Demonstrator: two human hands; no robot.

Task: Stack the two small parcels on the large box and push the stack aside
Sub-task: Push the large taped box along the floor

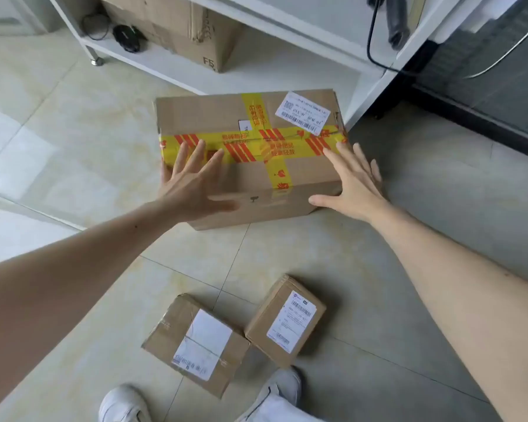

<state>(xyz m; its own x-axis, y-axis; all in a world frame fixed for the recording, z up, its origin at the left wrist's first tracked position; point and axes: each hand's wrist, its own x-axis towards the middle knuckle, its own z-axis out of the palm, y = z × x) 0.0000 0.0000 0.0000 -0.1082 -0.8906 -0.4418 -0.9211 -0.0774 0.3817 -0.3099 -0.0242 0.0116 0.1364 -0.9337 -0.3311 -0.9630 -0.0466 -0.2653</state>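
Observation:
The large cardboard box [220, 117], crossed with yellow and red tape, lies on the tiled floor in front of a white shelf. My left hand [192, 184] hovers spread over its near left corner, slightly blurred. My right hand [354, 184] is spread at its near right corner, thumb against the front face. Neither hand holds anything. Two small parcels lie on the floor close to my feet: one [195, 342] with a white label on the left, another [285, 321] with a printed label just right of it, their corners nearly touching.
A white shelf unit [177, 71] stands behind the large box, holding another carton [192, 32] and a black mouse [127, 38]. A dark glass-fronted cabinet [485, 95] is at the right. My white shoes [125, 405] are at the bottom edge.

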